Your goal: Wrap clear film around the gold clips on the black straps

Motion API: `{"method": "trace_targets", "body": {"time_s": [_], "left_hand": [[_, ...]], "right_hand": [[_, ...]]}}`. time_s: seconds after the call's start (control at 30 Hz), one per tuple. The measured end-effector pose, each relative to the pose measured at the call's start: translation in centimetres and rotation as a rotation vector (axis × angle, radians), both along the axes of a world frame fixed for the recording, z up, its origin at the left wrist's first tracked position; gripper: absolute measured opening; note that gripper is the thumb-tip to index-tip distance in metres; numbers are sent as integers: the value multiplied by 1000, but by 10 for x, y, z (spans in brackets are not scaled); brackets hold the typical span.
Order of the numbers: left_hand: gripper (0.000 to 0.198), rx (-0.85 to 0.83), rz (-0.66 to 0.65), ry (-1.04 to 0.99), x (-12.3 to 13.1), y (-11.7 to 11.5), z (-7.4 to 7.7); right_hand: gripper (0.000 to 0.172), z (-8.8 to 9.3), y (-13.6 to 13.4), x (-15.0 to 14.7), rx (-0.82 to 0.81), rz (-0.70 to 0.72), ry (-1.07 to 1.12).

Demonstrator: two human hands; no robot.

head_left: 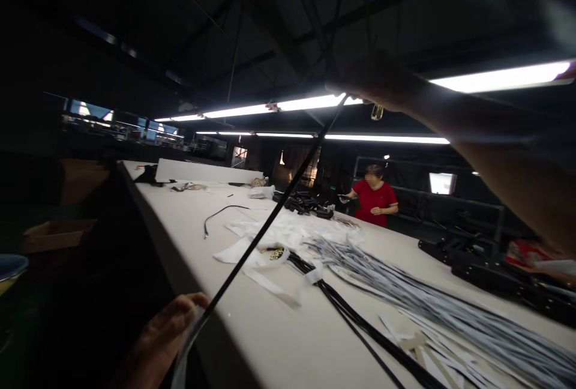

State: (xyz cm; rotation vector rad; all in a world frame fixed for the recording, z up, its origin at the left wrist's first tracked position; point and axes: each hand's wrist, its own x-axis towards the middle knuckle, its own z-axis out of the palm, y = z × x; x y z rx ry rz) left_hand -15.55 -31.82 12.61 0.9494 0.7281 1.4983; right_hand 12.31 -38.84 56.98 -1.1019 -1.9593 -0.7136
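A long thin black strap (283, 200) runs slantwise across the view, taut between my two hands. My right hand (366, 80), raised high and mostly in shadow, grips its upper end. A small gold-coloured metal piece (377, 111) hangs just under that hand. Low at the table's left edge, my left hand (166, 332) closes its fingers on the lower part of the strap. A pale strip (180, 365) hangs below those fingers, beside the strap. Behind it on the table lies a bundle of black straps (351, 314) with gold-coloured ends, tied with a white wrap (314, 273).
On the white table (243, 329) lie many grey-wrapped strips (418, 293), crumpled white wrapping (270, 232), one loose black strap (225, 208) and black items (310, 204). A co-worker in red (375, 200) stands across it. Cardboard boxes (58, 234) stand left of the table.
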Motion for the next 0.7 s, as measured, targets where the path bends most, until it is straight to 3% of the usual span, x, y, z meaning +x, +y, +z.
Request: {"method": "trace_targets", "body": {"time_s": [0.1,0.2,0.43,0.53,0.6,0.67,0.7], "left_hand": [[33,75,-26,-96,-9,10,41],[34,171,-34,-202,-11,16,85],[24,456,-17,-165,-5,17,202],[20,589,55,-97,2,6,256],[29,720,94,23,8,-5,284],[43,805,98,131,17,-14,297],[45,827,89,154,22,-17,297]], "right_hand": [[64,7,-1,-41,-13,48,-91],[63,4,-1,-75,-54,92,-196],[51,-28,12,-122,-151,258,-296],[52,-55,19,-138,-248,369,-199],[53,-74,22,-148,-350,429,-90],[51,-90,24,-153,-510,454,113],[50,-95,26,-153,-615,447,281]]}}
